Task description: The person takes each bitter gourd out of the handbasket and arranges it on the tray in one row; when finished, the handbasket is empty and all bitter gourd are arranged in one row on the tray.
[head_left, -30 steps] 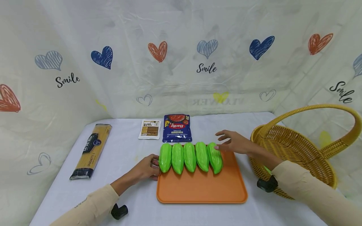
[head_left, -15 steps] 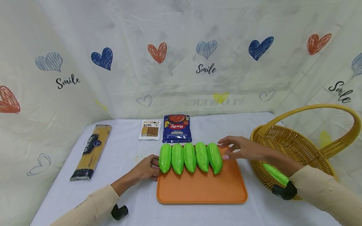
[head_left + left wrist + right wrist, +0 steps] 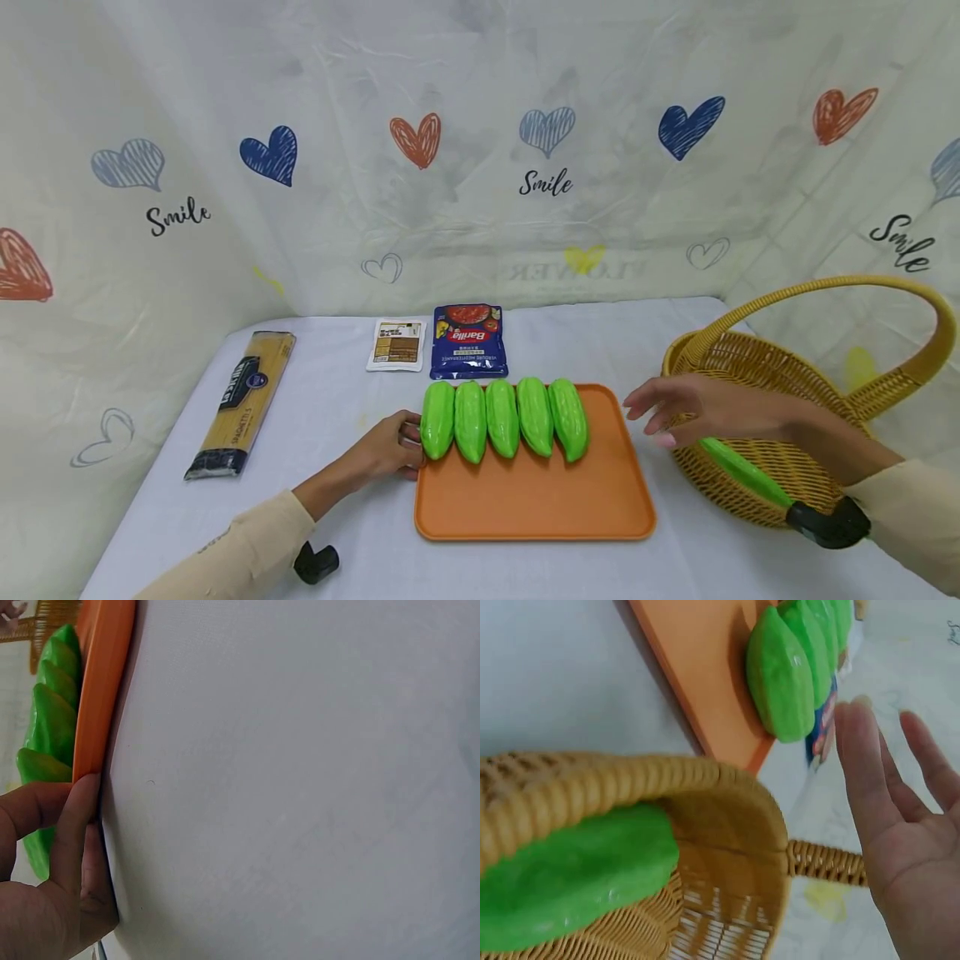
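Several glossy green bitter melons [image 3: 502, 419] lie side by side along the back of the orange tray [image 3: 534, 508]. My left hand [image 3: 393, 446] is at the tray's left side, beside the leftmost melon. In the left wrist view, its thumb and fingers pinch the tray rim [image 3: 101, 682]. My right hand [image 3: 712, 408] is over the left rim of the wicker basket [image 3: 780, 367], fingers extended and apart, holding nothing. Inside the basket lies another green bitter melon [image 3: 577, 874], partly hidden by the right forearm in the head view.
Behind the tray lie a blue Barilla sauce pouch [image 3: 469, 342] and a small white and brown packet [image 3: 397, 345]. A spaghetti pack [image 3: 243, 404] is at the table's left. The basket's tall handle [image 3: 832, 283] arches up at the right. A printed white curtain [image 3: 465, 208] hangs behind.
My right hand has moved right, from the rightmost melon on the tray to the basket's left rim. More of the melon in the basket shows. My left hand stays put.
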### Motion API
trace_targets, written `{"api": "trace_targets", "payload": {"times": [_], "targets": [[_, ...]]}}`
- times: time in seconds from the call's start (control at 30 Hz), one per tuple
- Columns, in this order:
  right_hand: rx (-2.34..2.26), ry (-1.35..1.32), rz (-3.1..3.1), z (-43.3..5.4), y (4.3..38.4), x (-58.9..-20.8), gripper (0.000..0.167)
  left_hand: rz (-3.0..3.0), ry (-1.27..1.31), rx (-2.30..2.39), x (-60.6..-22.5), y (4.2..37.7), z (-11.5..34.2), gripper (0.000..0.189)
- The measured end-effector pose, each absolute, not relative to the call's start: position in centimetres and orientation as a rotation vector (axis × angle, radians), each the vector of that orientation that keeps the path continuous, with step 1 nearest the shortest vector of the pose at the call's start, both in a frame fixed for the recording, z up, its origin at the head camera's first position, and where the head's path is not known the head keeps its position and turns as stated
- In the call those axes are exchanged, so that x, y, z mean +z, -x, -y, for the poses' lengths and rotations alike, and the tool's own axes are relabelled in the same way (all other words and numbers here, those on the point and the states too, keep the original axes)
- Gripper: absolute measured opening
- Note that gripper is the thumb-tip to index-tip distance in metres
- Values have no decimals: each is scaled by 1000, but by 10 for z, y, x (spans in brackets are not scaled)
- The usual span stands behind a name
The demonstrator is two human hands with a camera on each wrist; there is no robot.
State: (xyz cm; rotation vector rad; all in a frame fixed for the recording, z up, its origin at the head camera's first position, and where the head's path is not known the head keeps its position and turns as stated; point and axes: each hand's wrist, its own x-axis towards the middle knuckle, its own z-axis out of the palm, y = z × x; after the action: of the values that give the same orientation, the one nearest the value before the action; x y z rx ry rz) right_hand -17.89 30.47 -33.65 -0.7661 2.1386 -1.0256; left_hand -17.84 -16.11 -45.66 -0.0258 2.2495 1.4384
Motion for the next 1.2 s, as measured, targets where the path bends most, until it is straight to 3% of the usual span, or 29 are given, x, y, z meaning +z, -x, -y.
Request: {"api": "trace_targets", "payload": {"times": [0.4,0.73,1.2], "targets": [[-1126,718,-1928,-357,188,-325,37,-2245,13,1444,-455,178,162,70],[-1058,627,-1996,-386,207,-343,38,-2237,12,1443,-457,179,162,71],[-966,519,-1922,-402,216,-367,63,-2244,33,1438,-459,180,160,70]]}}
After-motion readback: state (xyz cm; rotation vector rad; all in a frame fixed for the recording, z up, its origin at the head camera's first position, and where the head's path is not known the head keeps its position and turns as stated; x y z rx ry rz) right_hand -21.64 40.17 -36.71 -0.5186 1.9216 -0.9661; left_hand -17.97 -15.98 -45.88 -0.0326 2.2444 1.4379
